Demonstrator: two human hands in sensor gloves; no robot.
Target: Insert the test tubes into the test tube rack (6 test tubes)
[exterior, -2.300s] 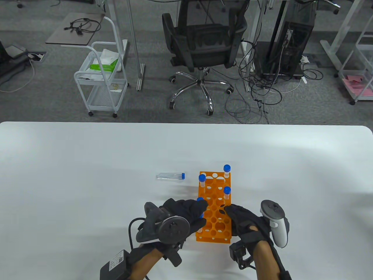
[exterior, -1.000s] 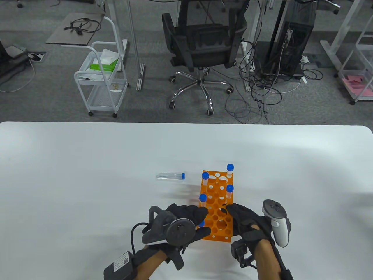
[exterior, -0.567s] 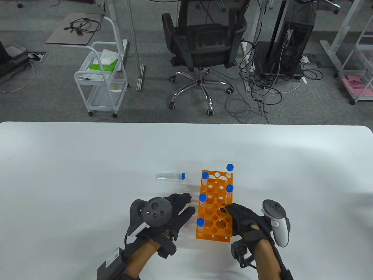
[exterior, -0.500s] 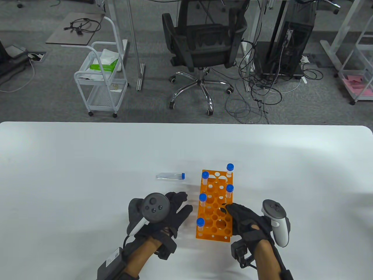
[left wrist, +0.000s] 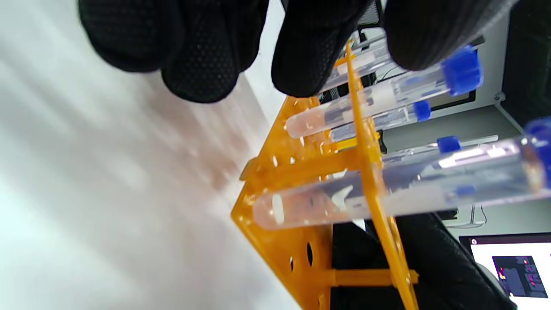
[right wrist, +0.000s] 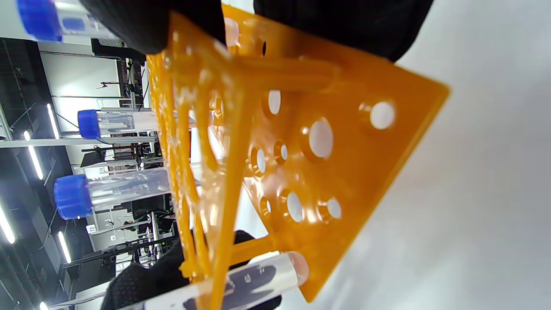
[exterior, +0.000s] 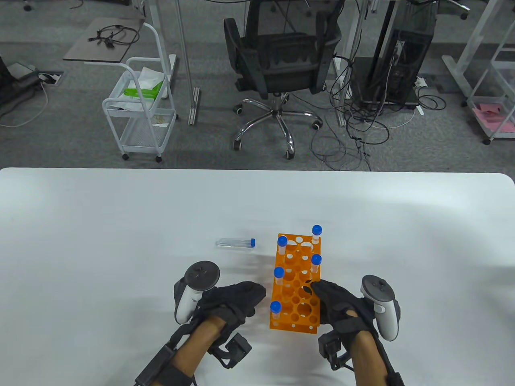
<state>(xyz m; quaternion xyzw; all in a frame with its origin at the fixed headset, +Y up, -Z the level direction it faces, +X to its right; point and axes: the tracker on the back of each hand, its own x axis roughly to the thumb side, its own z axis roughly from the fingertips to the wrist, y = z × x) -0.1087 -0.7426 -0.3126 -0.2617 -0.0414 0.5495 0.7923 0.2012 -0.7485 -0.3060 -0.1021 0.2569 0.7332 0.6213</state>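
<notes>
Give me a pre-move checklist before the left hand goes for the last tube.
1. Tubes already standing in the orange rack: five blue caps counted, ok.
2. Loose tube lying flat on the table, left of the rack, nothing on it: ok.
3. Left hand holds nothing, so it is free to reach: ok.
4. Right hand rests on the rack's near right side, steadying it: ok.
5. Free hole for the sixth tube: many show open, ok.
6. Rack sitting flat on the table: cannot tell; the wrist views are tilted.
</notes>
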